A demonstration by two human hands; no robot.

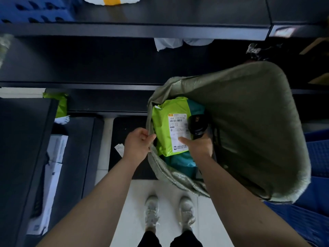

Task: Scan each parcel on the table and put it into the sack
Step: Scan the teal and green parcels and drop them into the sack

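Lime-green plastic mailer parcel with a white printed label (pixel 165 125): lying label-up just inside the sack mouth, resting on a teal plastic mailer (pixel 179 162) beneath.
Grey-green woven sack (pixel 249 122): standing on the floor at the right, gaping wide, sagging at the near rim.
Left hand (pixel 138 145): clenching round the sack's near-left rim, drawing the fabric outward and holding the mouth open.
Right hand (pixel 199 147): reaching into the sack, curling round the black handheld scanner (pixel 195 127), stretching one digit out onto the white label and touching it.
Step in hand: probably settling the parcel into the sack, possibly aiming the scanner at the label; not being able to tell from this view whether scanning is done.
Next move: likely calling for lifting the right hand clear with the scanner gripped, letting go of the rim, then turning left toward the black table (pixel 23 139).
Next parcel: seemingly waiting as the second lime-green mailer (pixel 61 104), peeking out beyond the table's far corner, well apart from the sack.
Care: needing a clean exit, avoiding snagging the scanner on the loose woven rim and dragging the parcel back out.
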